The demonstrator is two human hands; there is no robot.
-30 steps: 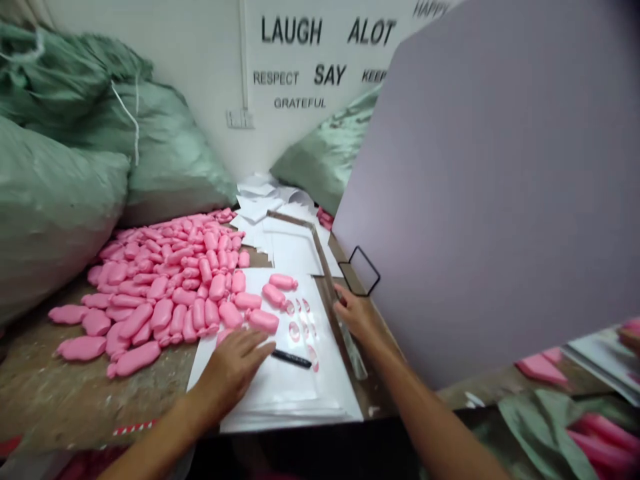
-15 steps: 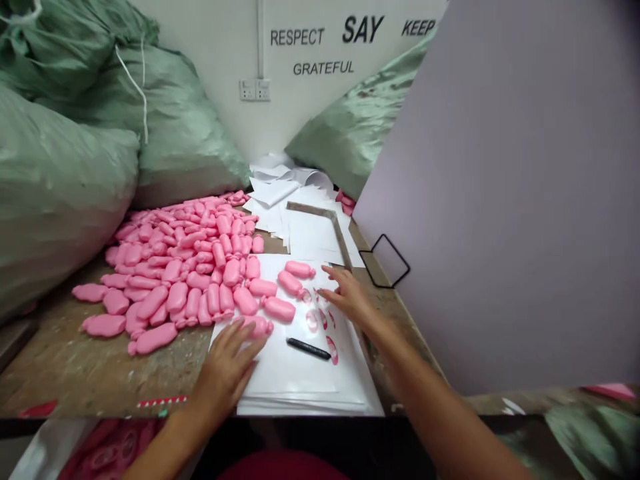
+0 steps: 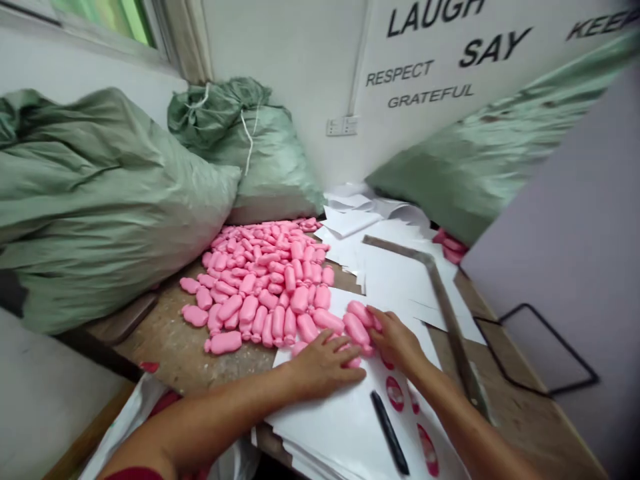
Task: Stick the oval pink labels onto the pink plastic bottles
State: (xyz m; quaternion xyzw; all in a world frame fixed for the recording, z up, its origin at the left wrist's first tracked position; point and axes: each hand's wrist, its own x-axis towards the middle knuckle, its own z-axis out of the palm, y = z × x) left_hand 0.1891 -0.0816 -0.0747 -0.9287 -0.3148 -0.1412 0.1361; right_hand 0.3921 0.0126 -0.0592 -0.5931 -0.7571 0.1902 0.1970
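Pink sausage-shaped plastic pieces with knobbed ends lie in a wide pile (image 3: 270, 280) on the table, several of them on a stack of white paper sheets (image 3: 330, 420). My left hand (image 3: 325, 363) lies palm down over the pieces at the near edge of the pile, fingers spread and partly covering them. My right hand (image 3: 395, 340) is beside two pink pieces (image 3: 356, 329) on the paper. Its thumb and index finger are apart, touching the end of one piece. A black pen (image 3: 390, 433) and round pink-and-white stickers (image 3: 395, 393) lie on the top sheet.
Large green sacks (image 3: 115, 200) stand behind and left of the pile, with another green sack (image 3: 500, 140) at the right. A metal angle frame (image 3: 445, 293) rests over loose papers (image 3: 395, 267). A black wire loop (image 3: 545, 347) sits against a pale panel (image 3: 565, 253).
My view has swung left, so the scene sits further right. My left hand has moved forward onto the pink pieces. My right hand has come up against the pieces on the paper.
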